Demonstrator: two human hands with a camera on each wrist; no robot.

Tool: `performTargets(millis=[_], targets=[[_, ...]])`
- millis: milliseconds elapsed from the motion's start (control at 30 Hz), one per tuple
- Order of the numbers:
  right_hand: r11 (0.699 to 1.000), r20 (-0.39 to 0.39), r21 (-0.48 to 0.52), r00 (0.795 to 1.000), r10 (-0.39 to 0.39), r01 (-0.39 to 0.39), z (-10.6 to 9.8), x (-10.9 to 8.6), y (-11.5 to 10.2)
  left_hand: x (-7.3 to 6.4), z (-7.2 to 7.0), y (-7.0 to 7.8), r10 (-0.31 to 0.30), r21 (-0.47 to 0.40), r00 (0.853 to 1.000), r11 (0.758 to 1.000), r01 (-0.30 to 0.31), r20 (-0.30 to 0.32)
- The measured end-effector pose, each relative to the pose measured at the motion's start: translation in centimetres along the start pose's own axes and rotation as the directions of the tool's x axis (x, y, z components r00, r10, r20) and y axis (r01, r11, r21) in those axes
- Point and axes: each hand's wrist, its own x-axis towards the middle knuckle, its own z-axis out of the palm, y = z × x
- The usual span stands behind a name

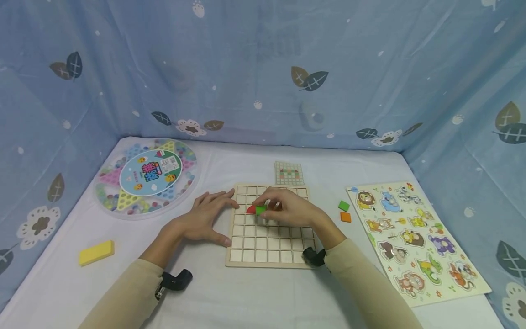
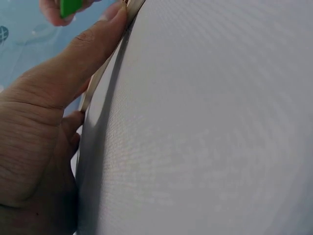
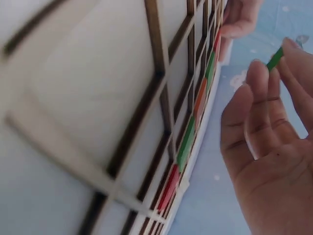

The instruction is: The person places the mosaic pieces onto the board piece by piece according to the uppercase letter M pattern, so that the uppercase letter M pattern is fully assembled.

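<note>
My right hand (image 1: 293,209) pinches a green square tile (image 1: 260,209) between thumb and fingertips, above a wooden grid board (image 1: 269,264). The right wrist view shows that green tile (image 3: 276,58) raised off the board. A red piece (image 1: 250,209) lies in the grid just left of it. Red, green and orange tiles (image 3: 199,104) line one row of the grid in the right wrist view; from the head my right hand hides most of them. My left hand (image 1: 201,220) is spread at the board's left edge, thumb and fingertips touching the rim.
A small pattern card (image 1: 289,173) lies behind the board. Right of it are a loose green tile (image 1: 344,206) and an orange tile (image 1: 345,217), then an animal puzzle board (image 1: 388,228). On the left are a round game box (image 1: 149,172) and a yellow block (image 1: 96,253).
</note>
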Motion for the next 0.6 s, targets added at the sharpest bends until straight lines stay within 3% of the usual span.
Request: performTargets(millis=[600], targets=[[0.995, 0.048, -0.098, 0.999, -0.001, 0.005, 1.1, 1.8, -0.5, 0.1, -0.1, 0.1, 0.003, 0.003, 1.0, 1.0, -0.003, 0.01]])
